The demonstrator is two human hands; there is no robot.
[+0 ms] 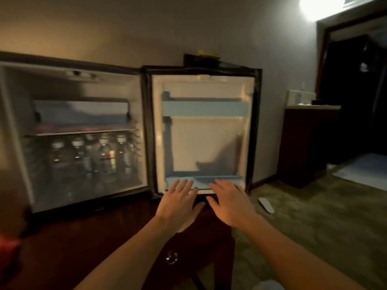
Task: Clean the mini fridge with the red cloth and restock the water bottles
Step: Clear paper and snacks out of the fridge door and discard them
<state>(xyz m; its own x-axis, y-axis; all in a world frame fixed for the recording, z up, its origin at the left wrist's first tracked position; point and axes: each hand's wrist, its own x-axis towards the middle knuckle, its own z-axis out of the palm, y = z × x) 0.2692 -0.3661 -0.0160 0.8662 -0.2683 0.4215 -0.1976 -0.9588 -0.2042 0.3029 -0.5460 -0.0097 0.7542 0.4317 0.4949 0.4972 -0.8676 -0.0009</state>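
The mini fridge [12, 126] stands open on a dark wooden cabinet. Several water bottles [104, 155] stand upright under its wire shelf [81, 131]. The fridge door [205, 139] is swung wide to the right, its pale blue door racks bare. My left hand [180, 206] and my right hand [230, 204] are stretched out side by side with straight, spread fingers, their tips at the door's lower rack [203, 181]. Neither hand holds anything. A blurred piece of the red cloth [8, 254] shows at the left edge.
The cabinet [88, 248] has a drawer with a ring pull [172, 257] below my arms. A white remote-like object [266, 205] lies on the green carpet to the right. A dark wooden stand [303, 147] and a doorway lie further right.
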